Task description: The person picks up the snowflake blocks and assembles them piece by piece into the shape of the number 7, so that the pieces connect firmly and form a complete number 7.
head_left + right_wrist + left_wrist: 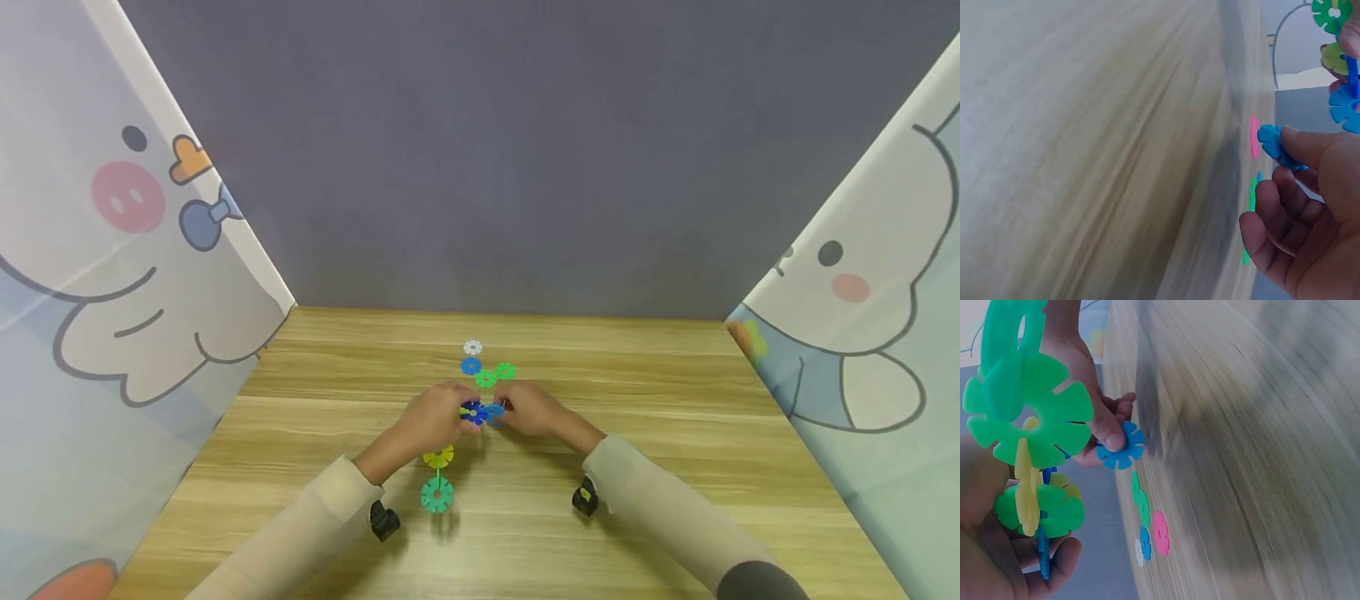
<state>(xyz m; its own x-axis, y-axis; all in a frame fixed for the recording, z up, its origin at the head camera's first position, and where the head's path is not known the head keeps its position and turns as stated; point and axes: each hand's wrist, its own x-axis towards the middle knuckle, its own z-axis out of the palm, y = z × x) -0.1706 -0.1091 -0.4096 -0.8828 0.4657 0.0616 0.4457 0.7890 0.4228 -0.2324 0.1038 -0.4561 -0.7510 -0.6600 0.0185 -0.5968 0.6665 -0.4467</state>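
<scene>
My left hand [431, 419] holds a chain of slotted, flower-shaped plastic discs joined edge to edge. From it a yellow disc [435, 460] and a teal disc [427, 497] hang toward me; green discs [1071, 415] and a yellow one show large in the left wrist view. A dark blue disc [474, 407] sits at the chain's far end, by the fingers. Between thumb and fingers, my right hand [534, 408] pinches a single blue disc [1270, 139]. That disc is close to the chain; whether they touch, I cannot tell. Fingers hide part of the chain.
Beyond the hands, a white disc [467, 347], a blue disc [471, 362], two green discs [486, 385] and a pink disc [1161, 534] lie flat on the wooden table [645, 367]. A grey wall [510, 167] stands behind, with cartoon-printed panels [45, 375] at both sides.
</scene>
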